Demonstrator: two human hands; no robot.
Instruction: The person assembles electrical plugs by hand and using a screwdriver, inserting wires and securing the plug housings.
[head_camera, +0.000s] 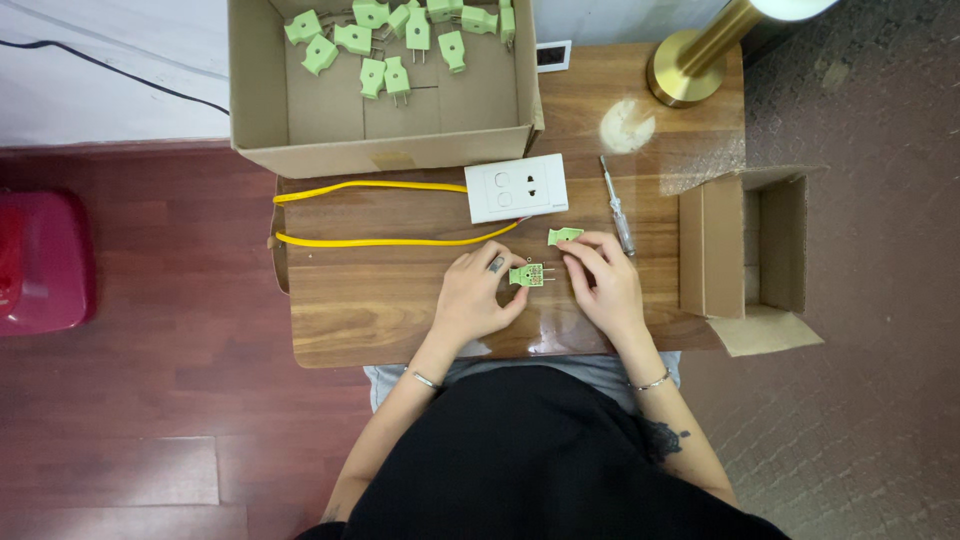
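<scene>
green plug (527, 274), yellow cable (380, 240), white socket (517, 187)

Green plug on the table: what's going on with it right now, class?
A person at a wooden table holds an opened green plug in the left hand, its prongs pointing right. The right hand rests beside it, fingertips near the plug's loose cover. A screwdriver lies to the right, unheld. Behind are a white socket with a yellow cable and a box of more green plugs.
</scene>
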